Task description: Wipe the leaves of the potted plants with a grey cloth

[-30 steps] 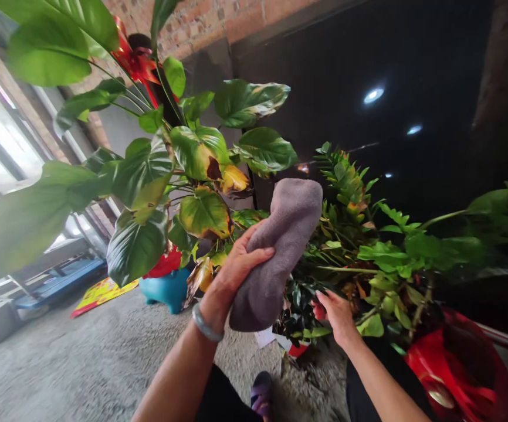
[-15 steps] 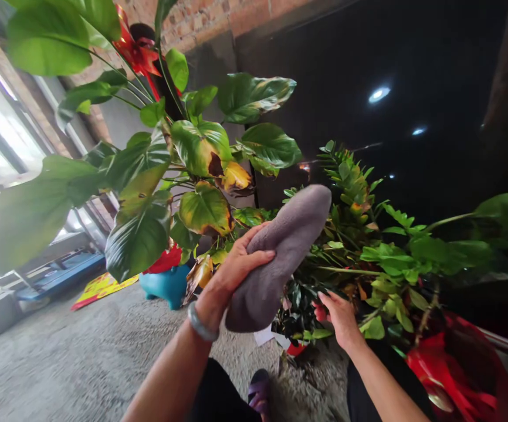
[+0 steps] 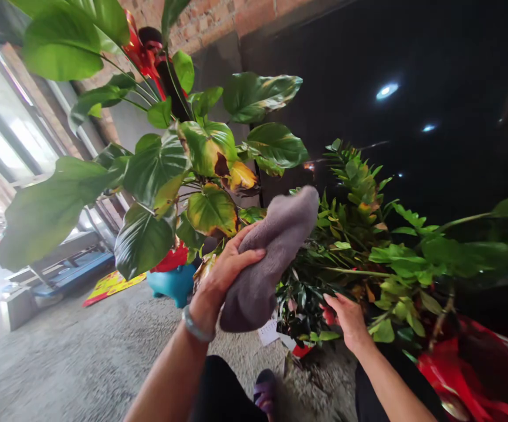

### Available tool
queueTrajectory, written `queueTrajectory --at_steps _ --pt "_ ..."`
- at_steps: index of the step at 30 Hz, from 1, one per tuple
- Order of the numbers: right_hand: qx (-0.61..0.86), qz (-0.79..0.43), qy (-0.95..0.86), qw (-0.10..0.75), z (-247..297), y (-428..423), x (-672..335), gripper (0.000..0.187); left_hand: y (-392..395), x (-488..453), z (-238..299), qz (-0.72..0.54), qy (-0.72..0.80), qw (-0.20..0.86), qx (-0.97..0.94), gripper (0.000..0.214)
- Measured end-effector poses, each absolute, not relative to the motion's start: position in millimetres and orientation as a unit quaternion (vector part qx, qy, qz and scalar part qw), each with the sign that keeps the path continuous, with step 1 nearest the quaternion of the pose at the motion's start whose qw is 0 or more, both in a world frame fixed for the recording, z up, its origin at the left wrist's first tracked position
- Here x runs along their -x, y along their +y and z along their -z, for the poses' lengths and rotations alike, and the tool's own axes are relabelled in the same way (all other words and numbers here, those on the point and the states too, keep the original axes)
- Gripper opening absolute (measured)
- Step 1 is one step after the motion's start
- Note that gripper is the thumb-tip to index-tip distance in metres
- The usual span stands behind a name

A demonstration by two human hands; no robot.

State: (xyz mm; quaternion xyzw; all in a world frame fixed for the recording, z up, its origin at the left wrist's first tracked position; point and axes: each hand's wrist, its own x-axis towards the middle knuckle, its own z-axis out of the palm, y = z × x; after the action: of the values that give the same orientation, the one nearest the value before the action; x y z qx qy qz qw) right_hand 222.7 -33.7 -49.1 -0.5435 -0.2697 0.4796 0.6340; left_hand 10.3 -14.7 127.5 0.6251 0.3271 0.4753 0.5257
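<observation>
My left hand (image 3: 225,269) is closed round a folded grey cloth (image 3: 265,266), thumb lying across its near face. The cloth's upper end sticks out past the fingers, and its lower end hangs beneath the palm. At the edge of a dark-leaved plant (image 3: 295,305) is my right hand (image 3: 348,322), its fingers curled and thumb and forefinger close together among the leaves. Whatever lies between those fingertips is hidden. Left of the cloth stands a tall plant with broad leaves (image 3: 212,211), some yellowed and browned at the edges.
A blue animal-shaped pot (image 3: 172,285) stands on the concrete floor (image 3: 82,357), near a yellow and red sheet (image 3: 115,286). Red wrapping (image 3: 469,369) surrounds a plant at lower right. Behind is a dark glossy wall (image 3: 346,70). A paper (image 3: 268,332) lies near my sandalled foot (image 3: 265,390).
The cloth's upper end has bent over and dropped a little in my left hand. The view has shifted slightly, while my right hand stays by the dark leaves.
</observation>
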Motion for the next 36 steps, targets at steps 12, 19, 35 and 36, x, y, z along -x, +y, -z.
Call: queueTrajectory --at_steps 12,19,35,36 --pt "0.555 -0.457 -0.297 0.629 54.7 -33.8 -223.7 0.023 -34.5 10.4 -80.1 -0.352 0.372 0.545 -0.664 0.055" --pt "0.550 -0.462 -0.282 0.636 48.7 -32.8 -217.7 0.034 -7.2 -6.1 -83.1 -0.526 0.440 0.432 -0.585 0.058" --pt "0.554 -0.457 -0.279 0.637 48.4 -33.7 -215.8 0.036 -13.6 15.8 -65.5 -0.582 0.501 0.372 -0.522 0.058" --pt "0.554 -0.458 -0.279 0.637 48.8 -34.0 -216.3 0.035 -17.1 15.5 -51.5 -0.553 0.523 0.378 -0.527 0.055"
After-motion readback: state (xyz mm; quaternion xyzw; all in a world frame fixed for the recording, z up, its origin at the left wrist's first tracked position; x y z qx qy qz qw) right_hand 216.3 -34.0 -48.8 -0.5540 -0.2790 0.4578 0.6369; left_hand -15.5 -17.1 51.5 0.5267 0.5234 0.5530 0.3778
